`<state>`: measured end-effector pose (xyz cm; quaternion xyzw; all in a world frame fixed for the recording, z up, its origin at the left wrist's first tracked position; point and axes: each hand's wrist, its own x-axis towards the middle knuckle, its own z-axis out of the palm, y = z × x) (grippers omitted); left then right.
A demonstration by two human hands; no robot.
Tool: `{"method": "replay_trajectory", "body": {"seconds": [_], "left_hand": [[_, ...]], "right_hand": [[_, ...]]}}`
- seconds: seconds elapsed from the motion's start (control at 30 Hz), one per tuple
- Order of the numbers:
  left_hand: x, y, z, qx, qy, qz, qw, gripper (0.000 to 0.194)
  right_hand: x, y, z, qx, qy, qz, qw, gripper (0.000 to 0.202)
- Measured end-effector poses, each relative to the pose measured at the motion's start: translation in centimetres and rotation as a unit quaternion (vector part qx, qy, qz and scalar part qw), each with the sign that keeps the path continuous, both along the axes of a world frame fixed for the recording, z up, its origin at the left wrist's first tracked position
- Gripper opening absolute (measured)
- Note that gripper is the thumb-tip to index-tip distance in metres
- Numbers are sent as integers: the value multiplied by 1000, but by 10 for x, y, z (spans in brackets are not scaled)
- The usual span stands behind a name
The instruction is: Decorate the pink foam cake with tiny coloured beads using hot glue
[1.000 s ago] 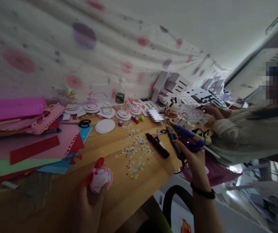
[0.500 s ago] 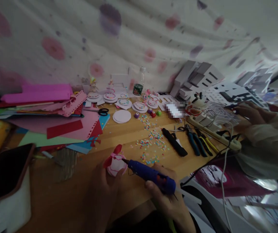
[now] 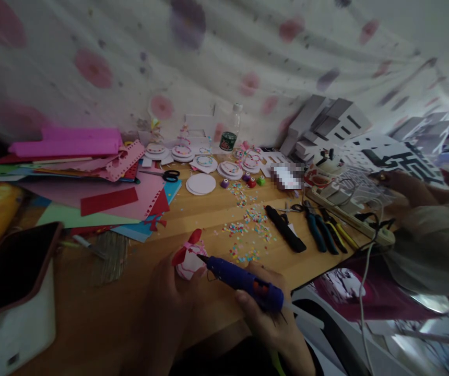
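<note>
In my left hand (image 3: pixel 172 292) is a small round white paper craft piece (image 3: pixel 191 263) with pink trim and a red bow-like part on top. The fingers close around its lower left side. My right hand (image 3: pixel 266 308) wraps round a blue hot glue gun (image 3: pixel 244 282), whose dark nozzle points left at the white face of the piece. Whether the tip touches the paper I cannot tell. Beyond them, colourful confetti dots (image 3: pixel 246 227) lie scattered on the wooden table (image 3: pixel 162 214).
Coloured paper sheets (image 3: pixel 103 201) and scissors (image 3: pixel 170 176) lie left. White discs (image 3: pixel 201 184) and a bottle (image 3: pixel 228 141) stand behind. Pliers (image 3: pixel 314 230), a black tool (image 3: pixel 285 230) and a power strip (image 3: pixel 350 216) sit right, near another person's sleeve (image 3: pixel 432 245). A phone (image 3: pixel 16 266) is at left.
The craft piece has turned and tilted slightly in my left hand, its red part shifting right. The glue gun stays almost in place. The view has shifted slightly.
</note>
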<state>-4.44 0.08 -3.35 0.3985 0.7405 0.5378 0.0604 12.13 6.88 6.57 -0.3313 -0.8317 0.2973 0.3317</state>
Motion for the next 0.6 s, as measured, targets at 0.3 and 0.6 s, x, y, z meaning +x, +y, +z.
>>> {"method": "replay_trajectory", "body": {"seconds": [0.3,0.6], "left_hand": [[2,-1,7,-33,39,29,998,50],[2,-3,10,-52,69,35,996,49]], "right_hand": [[1,2,0,11,9,-4,1000,41],[2,3,-3,-10,-4,-2,1000,43]]}}
